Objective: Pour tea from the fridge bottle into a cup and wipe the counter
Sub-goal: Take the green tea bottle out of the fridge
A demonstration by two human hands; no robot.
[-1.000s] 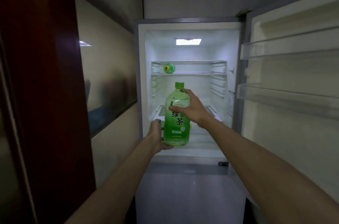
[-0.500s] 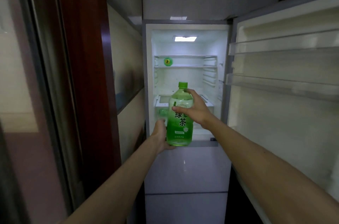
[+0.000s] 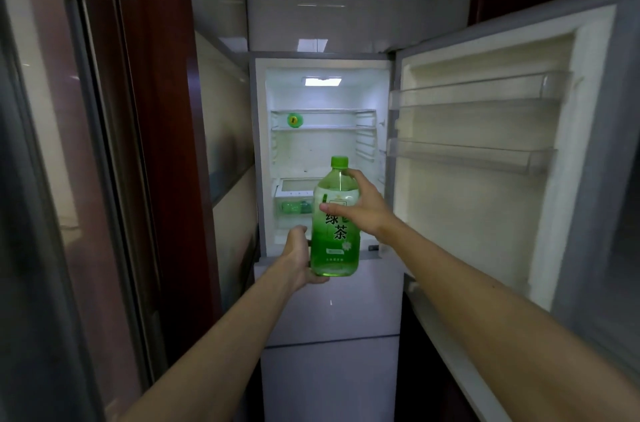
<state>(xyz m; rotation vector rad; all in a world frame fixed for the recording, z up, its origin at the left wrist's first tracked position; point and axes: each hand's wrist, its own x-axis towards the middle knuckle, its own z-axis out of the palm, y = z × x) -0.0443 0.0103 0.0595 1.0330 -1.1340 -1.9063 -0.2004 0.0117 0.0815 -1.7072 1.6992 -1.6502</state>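
Note:
A large green tea bottle (image 3: 334, 241) with a green cap and Chinese characters on its label is held upright in front of the open fridge (image 3: 323, 158), outside the compartment. My left hand (image 3: 298, 257) cups its base and lower left side. My right hand (image 3: 360, 205) wraps the upper body from the right, thumb across the label. The bottle is nearly full of pale green liquid. No cup or counter is in view.
The fridge door (image 3: 491, 158) stands wide open on the right with two bare door shelves. A small green bottle (image 3: 295, 120) lies on the upper fridge shelf. More green items sit in the lower drawer (image 3: 292, 205). A dark red door frame (image 3: 162, 144) closes the left side.
The bottle has come out of the fridge toward me in both hands. My view has backed away, so the fridge looks smaller and its lower drawers show.

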